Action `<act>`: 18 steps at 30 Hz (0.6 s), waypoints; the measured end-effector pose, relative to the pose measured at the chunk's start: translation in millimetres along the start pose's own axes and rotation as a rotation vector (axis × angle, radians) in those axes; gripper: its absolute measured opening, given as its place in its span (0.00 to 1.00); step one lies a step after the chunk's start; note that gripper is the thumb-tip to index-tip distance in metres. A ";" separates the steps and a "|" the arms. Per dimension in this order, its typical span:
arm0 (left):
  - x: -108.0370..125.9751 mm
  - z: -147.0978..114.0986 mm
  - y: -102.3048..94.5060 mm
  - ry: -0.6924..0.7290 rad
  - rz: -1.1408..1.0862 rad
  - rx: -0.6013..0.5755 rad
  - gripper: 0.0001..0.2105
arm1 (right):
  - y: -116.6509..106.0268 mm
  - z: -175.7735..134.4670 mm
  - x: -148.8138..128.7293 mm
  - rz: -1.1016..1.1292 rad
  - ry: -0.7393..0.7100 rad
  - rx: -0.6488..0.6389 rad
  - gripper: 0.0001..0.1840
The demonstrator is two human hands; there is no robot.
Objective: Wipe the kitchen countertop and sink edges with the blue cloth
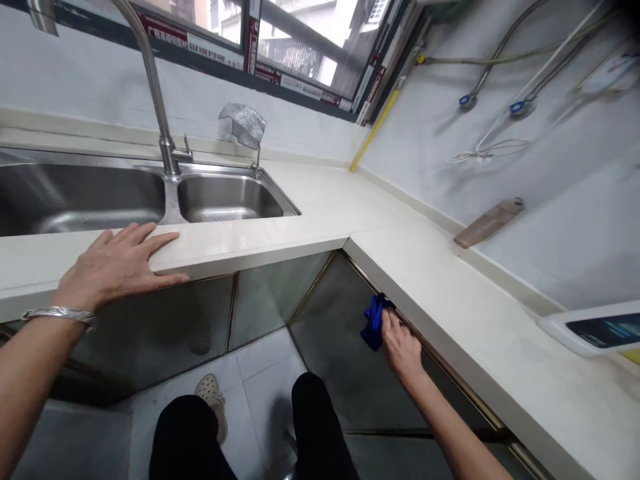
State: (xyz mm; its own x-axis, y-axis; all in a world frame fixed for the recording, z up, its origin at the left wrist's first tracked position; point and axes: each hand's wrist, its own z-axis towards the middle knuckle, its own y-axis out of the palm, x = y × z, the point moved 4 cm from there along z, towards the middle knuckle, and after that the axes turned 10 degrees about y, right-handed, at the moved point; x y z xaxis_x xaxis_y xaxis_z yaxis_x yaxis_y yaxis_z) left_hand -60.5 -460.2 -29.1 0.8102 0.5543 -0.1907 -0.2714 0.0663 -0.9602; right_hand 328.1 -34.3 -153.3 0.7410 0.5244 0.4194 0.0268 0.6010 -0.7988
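My right hand (pixel 401 343) grips a blue cloth (pixel 374 323), pressed against the top edge of the dark cabinet door (pixel 330 327) just under the right-hand counter. Part of the cloth hangs down over the door's face. On the left, my left hand (pixel 123 263) rests with spread fingers on the front edge of the white countertop (pixel 280 233), beside the sink. It holds nothing, and a silver bracelet circles that wrist.
A steel double sink (pixel 173 200) with a tall faucet (pixel 155 87) is set into the left counter. A brown strip-shaped object (pixel 490 222) leans at the right wall. A white device with a dark screen (pixel 603 330) sits at far right. Tiled floor (pixel 260 363) lies below.
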 end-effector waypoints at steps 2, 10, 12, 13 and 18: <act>1.6 0.4 -1.4 -0.009 -0.007 -0.008 0.43 | 0.4 -28.6 19.2 -0.024 -0.003 0.046 0.33; 3.7 1.4 -1.4 0.000 -0.005 0.029 0.42 | -2.4 -122.0 79.3 -0.029 -0.013 0.138 0.54; 2.9 1.9 0.1 0.017 0.009 0.060 0.43 | -0.4 -118.7 78.4 -0.018 -0.014 0.121 0.54; 2.5 2.0 0.9 0.023 0.011 0.073 0.44 | 1.3 -111.8 74.7 -0.009 -0.015 0.117 0.54; 1.6 -0.3 3.2 0.039 -0.029 0.110 0.47 | 12.7 -41.4 31.4 0.050 -0.063 0.095 0.50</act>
State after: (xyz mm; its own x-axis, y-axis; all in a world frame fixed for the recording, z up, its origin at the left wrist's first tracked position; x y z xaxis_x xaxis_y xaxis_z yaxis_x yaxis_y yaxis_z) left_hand -59.9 -459.4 -32.6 0.8375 0.5183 -0.1731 -0.3013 0.1739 -0.9375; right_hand 379.5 -35.2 -168.2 0.6958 0.5906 0.4087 -0.0752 0.6259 -0.7763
